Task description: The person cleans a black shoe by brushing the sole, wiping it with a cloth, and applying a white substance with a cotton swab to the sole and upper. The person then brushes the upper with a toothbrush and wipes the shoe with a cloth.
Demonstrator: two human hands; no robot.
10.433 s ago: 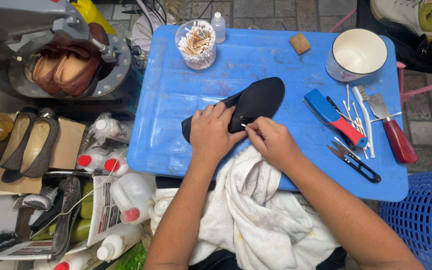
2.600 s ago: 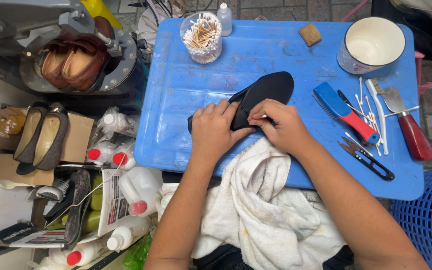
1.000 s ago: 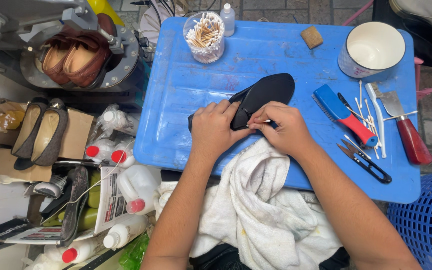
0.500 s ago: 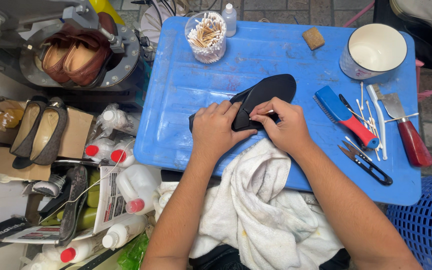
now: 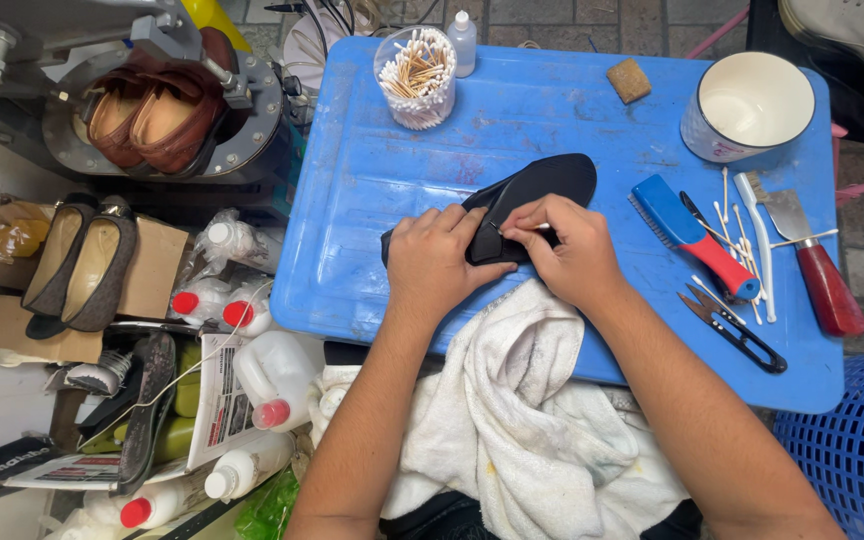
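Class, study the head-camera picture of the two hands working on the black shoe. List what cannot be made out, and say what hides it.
- Head view: the black shoe's near end is covered by the left hand and right hand.
- The thin tool's tip is too small to identify.
- The white cloth's lower part is cut off by the bottom edge.
- The white cup's contents cannot be seen.

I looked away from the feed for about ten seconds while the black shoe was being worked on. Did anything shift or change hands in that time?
Hardly anything. The left hand still pins the black shoe to the blue lid. The right hand still pinches a thin white stick at the shoe's edge, its fingers only slightly shifted. The brush, scissors, bowl and cotton swab cup stayed put.
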